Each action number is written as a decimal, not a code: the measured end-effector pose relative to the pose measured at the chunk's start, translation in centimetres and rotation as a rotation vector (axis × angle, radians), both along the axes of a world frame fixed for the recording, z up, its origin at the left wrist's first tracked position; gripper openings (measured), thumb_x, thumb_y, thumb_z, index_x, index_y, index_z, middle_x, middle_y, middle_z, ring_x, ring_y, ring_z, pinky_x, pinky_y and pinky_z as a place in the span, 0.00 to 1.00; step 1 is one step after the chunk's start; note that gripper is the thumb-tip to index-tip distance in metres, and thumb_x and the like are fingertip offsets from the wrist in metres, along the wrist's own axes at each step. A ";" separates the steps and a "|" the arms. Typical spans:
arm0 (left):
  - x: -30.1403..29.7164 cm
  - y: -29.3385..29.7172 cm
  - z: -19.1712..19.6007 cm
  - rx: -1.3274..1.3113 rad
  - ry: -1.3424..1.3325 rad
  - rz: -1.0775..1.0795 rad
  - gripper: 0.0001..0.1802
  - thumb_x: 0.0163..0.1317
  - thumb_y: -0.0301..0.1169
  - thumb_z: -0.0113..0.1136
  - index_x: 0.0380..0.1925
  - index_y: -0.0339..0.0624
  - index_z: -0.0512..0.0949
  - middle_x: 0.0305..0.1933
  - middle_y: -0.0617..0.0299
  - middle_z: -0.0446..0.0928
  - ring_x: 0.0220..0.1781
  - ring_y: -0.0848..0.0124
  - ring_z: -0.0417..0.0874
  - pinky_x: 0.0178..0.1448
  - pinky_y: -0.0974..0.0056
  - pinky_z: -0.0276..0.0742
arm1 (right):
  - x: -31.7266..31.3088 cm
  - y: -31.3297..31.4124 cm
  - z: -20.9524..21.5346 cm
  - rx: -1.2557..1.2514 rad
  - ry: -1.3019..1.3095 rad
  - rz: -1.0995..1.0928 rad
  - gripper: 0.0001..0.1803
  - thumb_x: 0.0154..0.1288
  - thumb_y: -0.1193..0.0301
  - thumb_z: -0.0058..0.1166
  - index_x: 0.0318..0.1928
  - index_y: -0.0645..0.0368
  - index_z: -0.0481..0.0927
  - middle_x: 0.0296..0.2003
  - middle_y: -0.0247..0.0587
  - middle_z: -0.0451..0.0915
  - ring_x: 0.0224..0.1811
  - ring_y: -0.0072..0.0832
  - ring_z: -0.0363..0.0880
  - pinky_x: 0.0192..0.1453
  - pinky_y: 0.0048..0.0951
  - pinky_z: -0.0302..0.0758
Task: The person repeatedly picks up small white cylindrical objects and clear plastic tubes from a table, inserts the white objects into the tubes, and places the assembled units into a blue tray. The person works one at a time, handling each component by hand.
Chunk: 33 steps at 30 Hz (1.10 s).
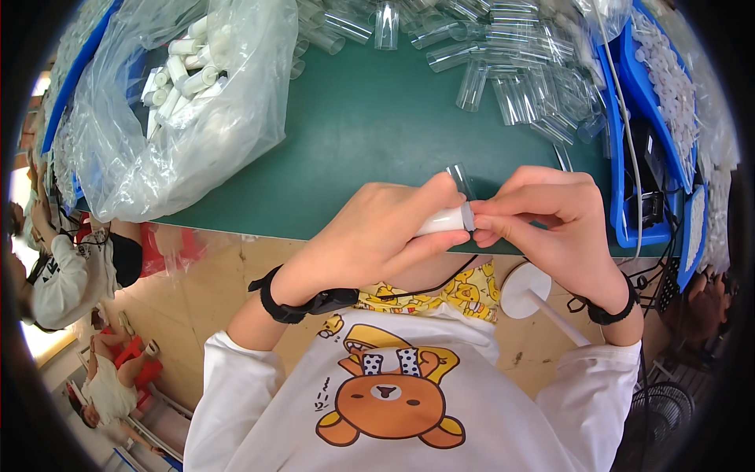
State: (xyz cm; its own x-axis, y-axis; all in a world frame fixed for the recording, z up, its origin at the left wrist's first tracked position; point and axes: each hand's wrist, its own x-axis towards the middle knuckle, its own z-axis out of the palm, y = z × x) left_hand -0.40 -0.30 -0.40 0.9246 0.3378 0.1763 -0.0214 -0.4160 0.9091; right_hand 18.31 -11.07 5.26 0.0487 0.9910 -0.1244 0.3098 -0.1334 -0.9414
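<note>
My left hand (366, 232) is closed around a short white cylindrical tube (442, 223) with a greyish collar at its right end. The tube lies almost level, above the near edge of the green table. At that collar, the fingertips of my right hand (554, 208) are pinched together; whatever small thing may be between them is hidden. Just beyond the white tube, a clear plastic tube (457, 179) shows partly behind my left fingers.
A clear plastic bag (259, 118) with several white tubes (185, 75) stands at the far left. Many clear tubes (515, 55) are heaped at the back of the table (354, 126). Blue bins (619, 200) on the right hold small whitish parts (664, 71). People sit at the left.
</note>
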 end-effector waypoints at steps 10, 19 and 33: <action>0.2 -0.3 0.3 0.047 0.026 0.046 0.15 0.63 0.34 0.57 0.39 0.38 0.64 0.26 0.50 0.77 0.28 0.48 0.78 0.27 0.54 0.70 | -0.3 0.2 -0.4 0.056 -0.013 -0.027 0.06 0.57 0.87 0.57 0.36 0.70 0.84 0.29 0.42 0.79 0.30 0.27 0.84 0.34 0.20 0.81; 0.1 -0.5 1.1 -0.151 0.100 0.100 0.15 0.65 0.34 0.55 0.41 0.39 0.63 0.27 0.51 0.77 0.27 0.52 0.81 0.29 0.58 0.72 | -0.6 0.1 -0.5 0.051 0.119 -0.073 0.09 0.60 0.87 0.54 0.41 0.71 0.82 0.34 0.44 0.79 0.33 0.28 0.84 0.37 0.21 0.82; 0.0 0.0 1.6 -0.229 0.085 0.056 0.10 0.66 0.36 0.54 0.41 0.41 0.73 0.23 0.56 0.75 0.22 0.62 0.76 0.27 0.64 0.68 | 0.6 0.5 1.1 0.013 0.047 0.064 0.09 0.57 0.85 0.58 0.40 0.71 0.83 0.34 0.45 0.81 0.33 0.27 0.84 0.38 0.21 0.82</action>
State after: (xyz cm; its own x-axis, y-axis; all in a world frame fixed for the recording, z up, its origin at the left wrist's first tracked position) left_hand -0.44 -0.35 1.17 0.9117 0.4107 0.0118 0.0763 -0.1976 0.9773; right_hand 18.95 -10.58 6.34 -0.0200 0.9934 -0.1126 0.2723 -0.1029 -0.9567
